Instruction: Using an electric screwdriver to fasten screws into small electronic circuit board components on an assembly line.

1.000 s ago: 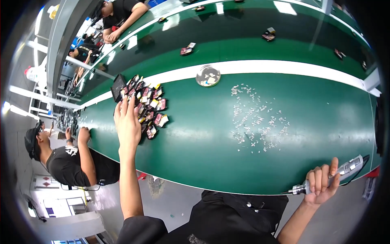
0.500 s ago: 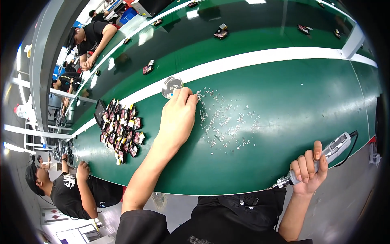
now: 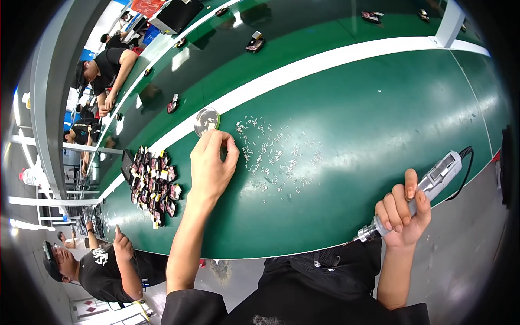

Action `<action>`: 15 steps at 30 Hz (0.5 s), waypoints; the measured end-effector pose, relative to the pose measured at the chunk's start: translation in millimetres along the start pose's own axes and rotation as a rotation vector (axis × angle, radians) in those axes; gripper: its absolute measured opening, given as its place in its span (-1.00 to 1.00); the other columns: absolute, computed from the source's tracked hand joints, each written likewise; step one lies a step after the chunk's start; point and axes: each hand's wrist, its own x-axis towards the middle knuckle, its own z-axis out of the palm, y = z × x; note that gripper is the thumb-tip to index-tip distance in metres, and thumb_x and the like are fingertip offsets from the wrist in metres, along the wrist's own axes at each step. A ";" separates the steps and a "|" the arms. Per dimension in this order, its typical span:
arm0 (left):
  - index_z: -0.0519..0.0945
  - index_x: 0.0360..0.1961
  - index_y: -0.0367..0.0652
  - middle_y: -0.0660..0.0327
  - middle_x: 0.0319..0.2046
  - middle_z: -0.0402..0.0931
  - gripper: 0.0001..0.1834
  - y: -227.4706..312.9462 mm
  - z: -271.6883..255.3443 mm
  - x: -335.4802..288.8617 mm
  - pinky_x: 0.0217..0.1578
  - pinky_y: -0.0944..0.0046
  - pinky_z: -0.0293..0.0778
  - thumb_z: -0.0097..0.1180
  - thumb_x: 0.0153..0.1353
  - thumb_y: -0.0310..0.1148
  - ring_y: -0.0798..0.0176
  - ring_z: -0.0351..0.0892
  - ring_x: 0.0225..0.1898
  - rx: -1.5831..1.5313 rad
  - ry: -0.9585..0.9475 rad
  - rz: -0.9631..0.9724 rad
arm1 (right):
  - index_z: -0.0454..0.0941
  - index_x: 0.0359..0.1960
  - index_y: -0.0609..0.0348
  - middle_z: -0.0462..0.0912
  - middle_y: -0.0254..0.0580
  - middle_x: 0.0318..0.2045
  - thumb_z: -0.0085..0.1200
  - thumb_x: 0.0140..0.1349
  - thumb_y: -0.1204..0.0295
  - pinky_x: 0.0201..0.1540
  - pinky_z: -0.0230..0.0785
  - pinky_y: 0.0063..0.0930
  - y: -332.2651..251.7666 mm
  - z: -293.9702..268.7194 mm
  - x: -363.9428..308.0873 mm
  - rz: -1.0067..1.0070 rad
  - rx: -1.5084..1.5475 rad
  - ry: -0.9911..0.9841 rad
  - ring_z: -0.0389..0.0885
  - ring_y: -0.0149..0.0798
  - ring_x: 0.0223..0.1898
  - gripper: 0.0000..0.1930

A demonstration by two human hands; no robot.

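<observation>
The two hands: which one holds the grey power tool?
The right hand grips the grey power tool; the left hand reaches among small white screws.

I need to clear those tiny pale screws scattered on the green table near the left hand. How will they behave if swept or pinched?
The screws look tiny and light, so a sweep would probably scatter them across the smooth, glossy table. Being slim and loose, they may roll or skid. The left hand fingers would likely pinch only one at a time.

Left hand (image 3: 212, 165) pinches among scattered screws (image 3: 276, 157); right hand (image 3: 403, 216) grips an electric screwdriver (image 3: 428, 189).
</observation>
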 end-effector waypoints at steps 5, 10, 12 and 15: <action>0.61 -0.32 -0.29 0.17 -0.39 0.60 -0.83 8.2 0.2 -0.9 -0.51 0.41 0.42 0.17 0.04 -0.71 0.36 0.52 -0.47 -0.129 0.147 0.021 | 0.29 -0.31 0.12 0.24 -0.44 -0.76 -0.14 0.38 0.30 -0.61 0.24 -0.53 -0.9 0.0 -0.4 0.010 0.004 -0.004 0.22 -0.50 -0.79 -0.82; 0.59 -0.35 -0.33 0.17 -0.43 0.58 -0.90 30.3 -2.9 -14.2 -0.41 0.44 0.42 0.17 0.07 -0.67 0.38 0.50 -0.47 -0.321 0.108 -0.129 | 0.29 -0.30 0.12 0.23 -0.45 -0.76 -0.15 0.38 0.29 -0.60 0.24 -0.53 -0.8 -1.2 -2.0 0.009 -0.004 0.003 0.22 -0.50 -0.78 -0.82; 0.55 -0.40 -0.36 0.15 -0.44 0.57 -0.99 42.5 -1.0 -23.5 -0.35 0.43 0.43 0.11 0.14 -0.64 0.39 0.49 -0.44 -0.461 0.098 -0.200 | 0.29 -0.30 0.12 0.23 -0.45 -0.76 -0.16 0.38 0.29 -0.60 0.24 -0.53 -0.6 -0.7 -1.7 -0.004 0.007 0.004 0.23 -0.50 -0.78 -0.82; 0.51 -0.44 -0.37 0.17 -0.45 0.56 -0.93 59.6 -4.3 -38.4 -0.33 0.42 0.44 0.06 0.19 -0.61 0.41 0.48 -0.44 -0.622 0.070 -0.339 | 0.29 -0.29 0.11 0.24 -0.45 -0.75 -0.18 0.38 0.28 -0.59 0.24 -0.53 1.3 -0.7 0.8 0.002 0.012 -0.007 0.22 -0.50 -0.78 -0.82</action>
